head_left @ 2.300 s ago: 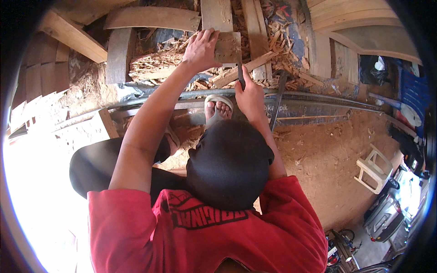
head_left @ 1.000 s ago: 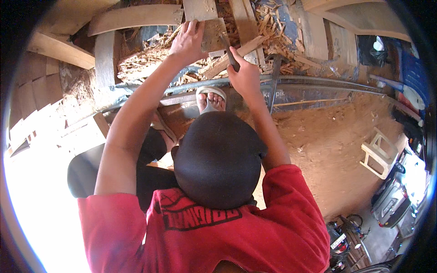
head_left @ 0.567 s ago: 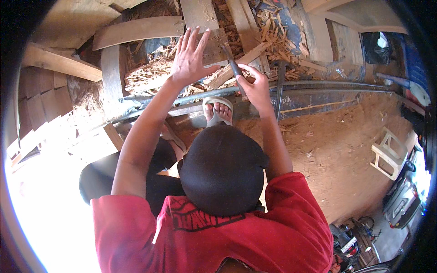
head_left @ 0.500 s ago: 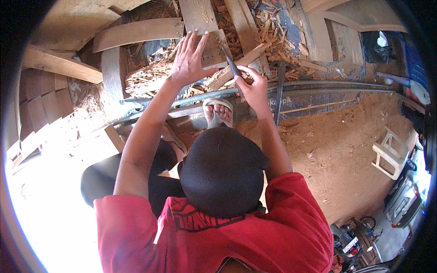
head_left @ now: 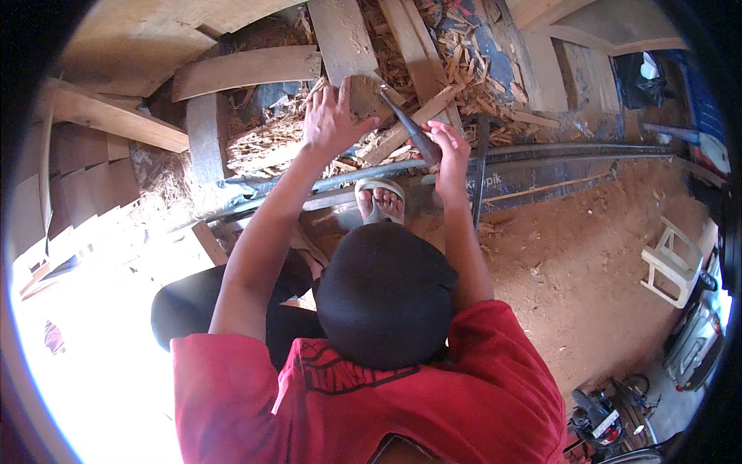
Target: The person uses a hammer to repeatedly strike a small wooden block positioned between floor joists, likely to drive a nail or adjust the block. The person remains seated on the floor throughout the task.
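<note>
My left hand point(head_left: 332, 124) rests over a short wooden block point(head_left: 368, 96), fingers apart and bent slightly toward its far side, thumb stretched to the right. A pale wood chip point(head_left: 318, 87) lies by the fingertips; whether they touch it I cannot tell. In my right hand point(head_left: 450, 155) is a long dark tapering chisel point(head_left: 417, 138). It slants up and left, its narrow tip close to the block's right side. My palm hides part of its thick end. Right of that hand, a dark long-handled tool point(head_left: 481, 158) leans upright, its head hard to make out.
Splintered wood chips point(head_left: 267, 143) lie heaped around the planks point(head_left: 344, 39). A dark pipe point(head_left: 541, 148) runs crosswise before my sandalled foot point(head_left: 379, 203). Brown dirt ground point(head_left: 572, 271) spreads to the right, with a cream plastic stool point(head_left: 671, 261). Wooden boards point(head_left: 116, 116) stand at left.
My left hand has drawn slightly nearer, its straight, spread fingers now bent. The chisel has turned a little, and the right hand's grip on it has shifted toward the thick end.
</note>
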### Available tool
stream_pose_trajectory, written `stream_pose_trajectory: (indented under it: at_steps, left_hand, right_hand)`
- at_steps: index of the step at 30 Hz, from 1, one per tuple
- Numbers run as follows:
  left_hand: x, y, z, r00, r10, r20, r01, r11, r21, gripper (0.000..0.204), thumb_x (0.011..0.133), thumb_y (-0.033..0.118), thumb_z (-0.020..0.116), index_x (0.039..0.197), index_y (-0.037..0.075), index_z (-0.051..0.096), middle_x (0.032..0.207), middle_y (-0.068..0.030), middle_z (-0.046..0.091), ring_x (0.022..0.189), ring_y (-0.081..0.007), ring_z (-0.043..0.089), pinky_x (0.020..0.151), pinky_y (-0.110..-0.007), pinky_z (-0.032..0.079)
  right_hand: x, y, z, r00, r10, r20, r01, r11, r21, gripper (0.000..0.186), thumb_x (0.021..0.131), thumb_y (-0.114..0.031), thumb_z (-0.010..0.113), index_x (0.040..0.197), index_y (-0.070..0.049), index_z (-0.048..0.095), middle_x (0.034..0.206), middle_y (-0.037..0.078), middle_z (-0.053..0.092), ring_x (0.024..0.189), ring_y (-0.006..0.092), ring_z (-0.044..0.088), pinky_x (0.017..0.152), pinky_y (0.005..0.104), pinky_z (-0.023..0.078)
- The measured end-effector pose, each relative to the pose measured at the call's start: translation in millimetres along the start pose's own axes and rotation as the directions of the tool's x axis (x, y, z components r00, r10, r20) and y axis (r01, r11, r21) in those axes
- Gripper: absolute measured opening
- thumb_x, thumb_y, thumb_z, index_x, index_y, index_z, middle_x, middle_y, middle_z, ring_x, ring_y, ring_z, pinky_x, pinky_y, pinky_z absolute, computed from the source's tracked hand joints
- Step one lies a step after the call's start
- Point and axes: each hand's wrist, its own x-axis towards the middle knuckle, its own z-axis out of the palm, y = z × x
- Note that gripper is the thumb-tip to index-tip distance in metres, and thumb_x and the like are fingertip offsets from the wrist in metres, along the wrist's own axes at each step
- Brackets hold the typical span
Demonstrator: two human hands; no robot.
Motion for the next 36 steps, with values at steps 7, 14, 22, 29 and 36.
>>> stream_pose_trajectory:
  at_steps: [7, 14, 22, 29, 36]
  left_hand:
    - [-1, -24, -13, 0.985, -0.077, 0.154, 0.113, 0.964, -0.242, 0.09, 0.094, 0.059, 0.08, 0.161, 0.008, 0.047, 0.14, -0.0281, 0.068, 0.128, -0.0465, 0.07, 0.106, -0.056, 0.058]
    - [12, -18, -11, 0.992, 0.097, -0.085, -0.115, 0.963, -0.245, 0.091, 0.095, 0.055, 0.079, 0.166, 0.012, 0.043, 0.16, -0.0283, 0.049, 0.15, -0.0447, 0.05, 0.122, -0.054, 0.045]
    - [62, 63, 14, 0.83, 0.518, -0.204, -0.539, 0.84, -0.062, 0.076, 0.098, 0.051, 0.077, 0.159, 0.015, 0.05, 0.145, -0.0146, 0.062, 0.144, -0.0327, 0.054, 0.129, -0.056, 0.034]
    - [73, 98, 42, 0.805, 0.59, -0.065, -0.593, 0.802, -0.073, 0.058, 0.103, 0.046, 0.068, 0.15, 0.015, 0.055, 0.13, -0.0121, 0.068, 0.128, -0.0316, 0.066, 0.107, -0.048, 0.052]
    - [85, 99, 42, 0.853, 0.521, -0.027, -0.516, 0.836, -0.185, 0.04, 0.104, 0.044, 0.065, 0.125, 0.01, 0.059, 0.115, -0.0171, 0.074, 0.104, -0.0378, 0.076, 0.085, -0.05, 0.061]
  right_hand:
    - [83, -22, -17, 0.999, -0.015, 0.028, 0.022, 0.96, -0.28, 0.024, 0.104, -0.028, 0.071, 0.11, -0.007, 0.08, 0.091, 0.012, 0.08, 0.079, 0.0185, 0.076, 0.072, 0.0335, 0.06]
    - [113, -46, 3, 0.992, -0.109, 0.059, 0.124, 0.868, -0.481, 0.018, 0.106, -0.02, 0.071, 0.114, -0.006, 0.08, 0.085, 0.008, 0.079, 0.079, 0.0144, 0.075, 0.075, 0.0299, 0.056]
    - [127, -55, 6, 0.997, -0.072, 0.037, 0.081, 0.939, -0.334, 0.024, 0.106, -0.021, 0.073, 0.119, -0.003, 0.08, 0.108, 0.007, 0.079, 0.094, 0.0167, 0.075, 0.085, 0.0299, 0.056]
    - [127, -51, 6, 0.987, -0.158, -0.021, 0.148, 0.957, -0.25, 0.027, 0.107, -0.024, 0.071, 0.122, -0.003, 0.079, 0.111, 0.009, 0.078, 0.099, 0.0191, 0.073, 0.09, 0.0315, 0.054]
    - [76, -17, -70, 0.731, -0.62, -0.286, 0.34, 0.694, -0.635, 0.035, 0.103, -0.017, 0.073, 0.135, -0.004, 0.071, 0.131, 0.015, 0.073, 0.115, 0.0288, 0.072, 0.103, 0.0398, 0.055]
